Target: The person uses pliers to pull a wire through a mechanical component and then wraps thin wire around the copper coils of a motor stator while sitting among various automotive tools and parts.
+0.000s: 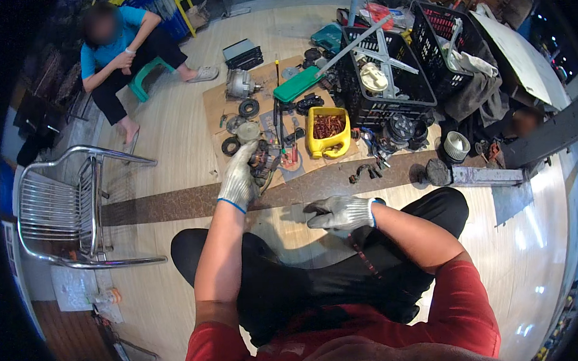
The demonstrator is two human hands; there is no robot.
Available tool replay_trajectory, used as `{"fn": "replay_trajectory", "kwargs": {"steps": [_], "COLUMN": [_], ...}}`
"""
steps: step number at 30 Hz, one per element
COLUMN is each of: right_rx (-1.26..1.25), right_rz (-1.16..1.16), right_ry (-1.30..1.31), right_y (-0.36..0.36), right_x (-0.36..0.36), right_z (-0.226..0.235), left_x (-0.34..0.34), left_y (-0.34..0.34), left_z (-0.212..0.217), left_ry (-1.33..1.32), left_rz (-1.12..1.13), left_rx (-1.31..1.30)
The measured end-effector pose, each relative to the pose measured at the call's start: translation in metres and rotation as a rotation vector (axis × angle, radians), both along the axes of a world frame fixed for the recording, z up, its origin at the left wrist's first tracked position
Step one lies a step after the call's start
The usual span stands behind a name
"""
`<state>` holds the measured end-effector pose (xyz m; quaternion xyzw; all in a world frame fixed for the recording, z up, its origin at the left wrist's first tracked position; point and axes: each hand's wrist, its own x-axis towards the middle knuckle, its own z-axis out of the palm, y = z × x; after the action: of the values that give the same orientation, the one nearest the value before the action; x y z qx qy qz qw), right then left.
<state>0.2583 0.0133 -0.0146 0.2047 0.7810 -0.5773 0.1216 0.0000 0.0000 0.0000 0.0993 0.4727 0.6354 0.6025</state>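
Observation:
My left hand (240,177), in a white knit glove with a blue cuff, reaches forward to a dark motor part with copper windings (260,157). Its fingers lie along the part's left side and the thumb is on the near side, closed around it. My right hand (342,213), gloved the same way with dirty fingertips, hovers over my lap, pointing left. Its fingers are slightly apart, with nothing visible between them. A thin reddish-brown strip (363,256) lies against my dark trousers below that hand.
Cardboard (216,106) carries a metal motor housing (240,84), black rings (249,108), and a cut yellow jug (328,132) of copper scraps. Black crates (389,111) stand right. A seated person (119,52) is at the far left, near a metal chair (90,205).

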Motion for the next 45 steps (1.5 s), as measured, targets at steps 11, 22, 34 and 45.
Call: {"fn": "replay_trajectory", "kwargs": {"steps": [11,22,34,45], "right_rx": [-0.055,0.725,0.293,0.265], "right_rz": [-0.583,-0.38,-0.763,-0.464], "right_ry": [-0.023,0.303,0.13,-0.067], "right_y": [0.013,0.008,0.037,0.027], "right_x": [-0.041,-0.038,-0.016,-0.005], "right_z": [0.029,-0.002,0.051,0.051], "left_x": [0.045,0.045,0.042,0.019], "left_y": [-0.007,-0.008,-0.005,0.003], "left_z": [-0.007,-0.004,0.006,0.002], "left_ry": [0.495,0.394,0.716,-0.185], "left_rz": [-0.196,-0.14,-0.273,0.045], "left_rx": [0.095,0.028,0.02,0.092]}}
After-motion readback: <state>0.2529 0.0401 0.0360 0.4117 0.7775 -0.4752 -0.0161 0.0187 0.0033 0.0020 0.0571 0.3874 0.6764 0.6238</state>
